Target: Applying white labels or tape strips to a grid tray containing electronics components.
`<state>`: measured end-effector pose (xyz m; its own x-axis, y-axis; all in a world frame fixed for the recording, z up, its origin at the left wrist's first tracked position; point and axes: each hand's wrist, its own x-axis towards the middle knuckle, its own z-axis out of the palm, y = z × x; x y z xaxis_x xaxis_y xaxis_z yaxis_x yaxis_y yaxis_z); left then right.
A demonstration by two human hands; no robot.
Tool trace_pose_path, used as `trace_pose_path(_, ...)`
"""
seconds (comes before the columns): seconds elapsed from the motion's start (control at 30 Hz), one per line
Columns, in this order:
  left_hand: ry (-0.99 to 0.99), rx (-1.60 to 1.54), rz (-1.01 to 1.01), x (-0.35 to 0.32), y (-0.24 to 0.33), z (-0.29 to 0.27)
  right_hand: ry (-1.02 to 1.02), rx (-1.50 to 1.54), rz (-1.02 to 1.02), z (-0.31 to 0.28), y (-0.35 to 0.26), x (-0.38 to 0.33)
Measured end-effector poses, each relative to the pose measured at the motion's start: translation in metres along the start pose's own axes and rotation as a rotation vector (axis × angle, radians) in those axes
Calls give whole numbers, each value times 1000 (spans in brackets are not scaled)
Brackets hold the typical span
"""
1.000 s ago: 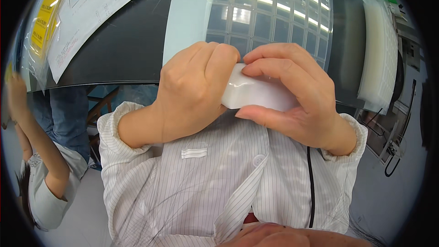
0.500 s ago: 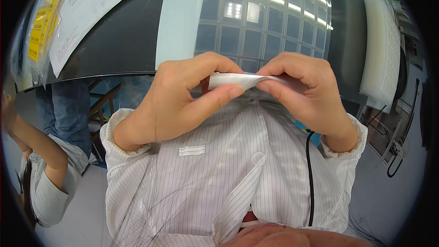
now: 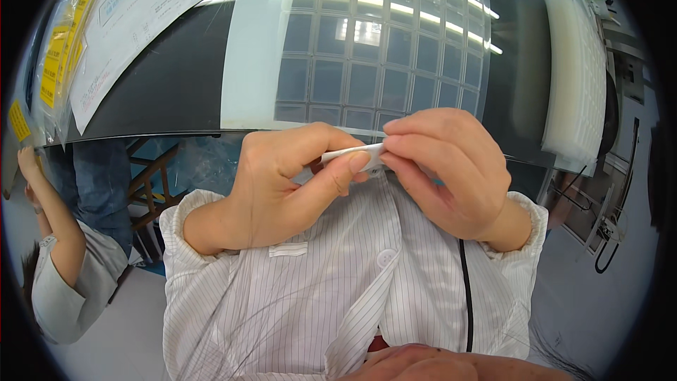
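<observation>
White, thin and smooth: one small white piece point(image 3: 375, 153), seen nearly edge-on, held in the air by the near edge of the table point(image 3: 176, 77), in front of the wearer's striped shirt point(image 3: 338, 240). Folded or flat, cannot tell.

Left hand point(image 3: 278, 183): grip closed on the piece, thumb laid along the front, index finger bent behind. Other fingers mostly hidden. Right hand point(image 3: 458, 180): grip pinching the right end between thumb and index tips, the remaining fingers curved loosely above and behind. Both wrists show cuffs gathered tight; hands bare, fingertips near each other over the piece.

Table dark, glossy. At its middle, reaching to the near edge, a clear tray point(image 3: 364, 85) with rows of square compartments, bright strips of ceiling light reflected across it. Pale sheet point(image 3: 247, 63) shows along the tray's left side. Toward the table's right edge, near the right corner, a stack of translucent trays point(image 3: 575, 85). Toward the left edge, a printed paper point(image 3: 120, 42) lying aslant; just beside it, at the left corner, a clear plastic bag point(image 3: 56, 63) with yellow labels.

Beyond the left corner, a co-worker in a pale top point(image 3: 77, 282) and blue jeans, one hand point(image 3: 28, 161) raised near a yellow label. Black cord point(image 3: 466, 296) hangs down the shirt's right side.
</observation>
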<state>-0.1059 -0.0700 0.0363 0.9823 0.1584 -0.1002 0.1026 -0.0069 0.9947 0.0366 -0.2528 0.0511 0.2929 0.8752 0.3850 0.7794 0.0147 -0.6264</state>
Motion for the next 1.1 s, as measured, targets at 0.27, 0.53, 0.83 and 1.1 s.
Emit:
trace_pose_path(0.27, 29, 10, 60, 7, -6, 10, -108, 133, 24, -24, 2, 6)
trace_pose_path(0.53, -54, 436, 410, 34, -8, 16, -141, 78, 321, -28, 62, 25)
trace_pose_path(0.83, 5, 412, 368, 44, -17, 17, -67, 391, -341, -9, 108, 30)
trace_pose_path(1.1, 17, 422, 366, 43, -19, 16, -37, 345, -302, -6, 104, 32)
